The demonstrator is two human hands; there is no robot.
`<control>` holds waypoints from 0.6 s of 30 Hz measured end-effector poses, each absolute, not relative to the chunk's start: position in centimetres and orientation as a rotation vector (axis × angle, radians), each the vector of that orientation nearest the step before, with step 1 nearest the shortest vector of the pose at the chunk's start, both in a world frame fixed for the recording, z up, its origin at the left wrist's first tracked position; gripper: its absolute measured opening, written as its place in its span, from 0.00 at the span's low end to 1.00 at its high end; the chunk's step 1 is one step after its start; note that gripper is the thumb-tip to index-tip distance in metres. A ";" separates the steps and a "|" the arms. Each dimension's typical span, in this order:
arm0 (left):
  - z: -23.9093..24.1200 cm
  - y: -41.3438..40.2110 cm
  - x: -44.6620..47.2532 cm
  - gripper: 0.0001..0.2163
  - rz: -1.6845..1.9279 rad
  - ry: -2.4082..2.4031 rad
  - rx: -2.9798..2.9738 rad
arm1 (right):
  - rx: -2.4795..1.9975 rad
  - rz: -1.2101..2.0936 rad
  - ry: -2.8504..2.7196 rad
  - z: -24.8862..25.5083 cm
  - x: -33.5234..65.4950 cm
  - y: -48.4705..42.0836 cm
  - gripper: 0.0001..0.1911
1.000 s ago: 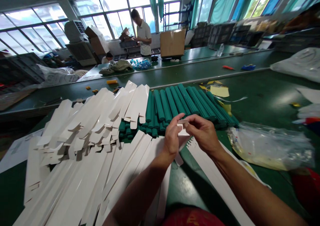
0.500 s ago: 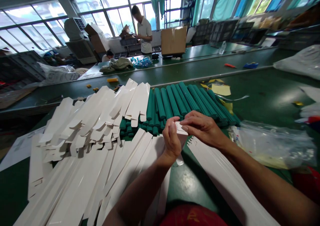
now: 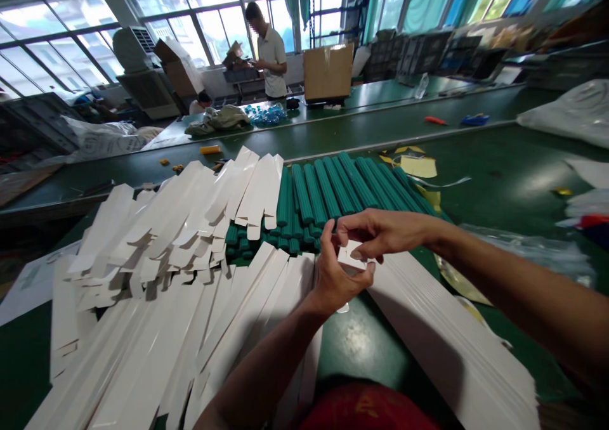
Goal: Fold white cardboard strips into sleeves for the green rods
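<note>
Here, flat white cartons (image 3: 157,271) lie fanned across the left of the green counter (image 3: 504,176), with green rolls (image 3: 342,192) stacked behind them. The left hand (image 3: 335,278) and right hand (image 3: 380,233) meet just in front of the rolls, both pinching the end flap of one long white carton (image 3: 442,335). That carton runs toward the lower right, above the counter.

Both my hands meet at centre.
My left hand (image 3: 335,278) curls, thumb up; my right hand (image 3: 380,232) pinches, forearm stretched in from the right.
</note>
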State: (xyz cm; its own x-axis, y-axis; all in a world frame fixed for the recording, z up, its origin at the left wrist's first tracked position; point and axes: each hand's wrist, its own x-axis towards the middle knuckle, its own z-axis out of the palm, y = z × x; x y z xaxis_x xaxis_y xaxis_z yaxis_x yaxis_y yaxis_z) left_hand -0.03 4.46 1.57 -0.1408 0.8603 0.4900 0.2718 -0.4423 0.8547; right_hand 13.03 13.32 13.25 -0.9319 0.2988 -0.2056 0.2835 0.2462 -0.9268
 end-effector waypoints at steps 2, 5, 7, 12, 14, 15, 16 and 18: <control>1.5 4.2 0.1 0.44 1.626 1.267 1.653 | -0.644 1.946 -2.414 12.8 12.9 13.5 0.11; 1.5 4.0 0.4 0.43 1.635 1.266 1.649 | -0.721 1.927 -2.405 12.5 12.9 13.3 0.12; 1.4 3.9 0.5 0.43 1.641 1.269 1.652 | -0.769 1.867 -2.436 12.6 12.8 13.0 0.12; 0.8 4.3 0.9 0.44 1.686 1.264 1.668 | -0.873 1.426 -2.661 13.7 12.6 12.1 0.11; 0.5 4.4 0.9 0.44 1.680 1.290 1.685 | -0.925 1.125 -2.782 14.2 12.4 11.7 0.10; 0.5 4.5 0.9 0.44 1.676 1.313 1.695 | -0.952 1.000 -2.832 14.4 12.2 11.6 0.09; 0.4 4.5 0.9 0.45 1.669 1.336 1.705 | -0.974 0.905 -2.872 14.5 12.1 11.4 0.08; 0.4 4.5 0.8 0.46 1.656 1.368 1.718 | -0.993 0.786 -2.928 14.8 11.8 11.1 0.06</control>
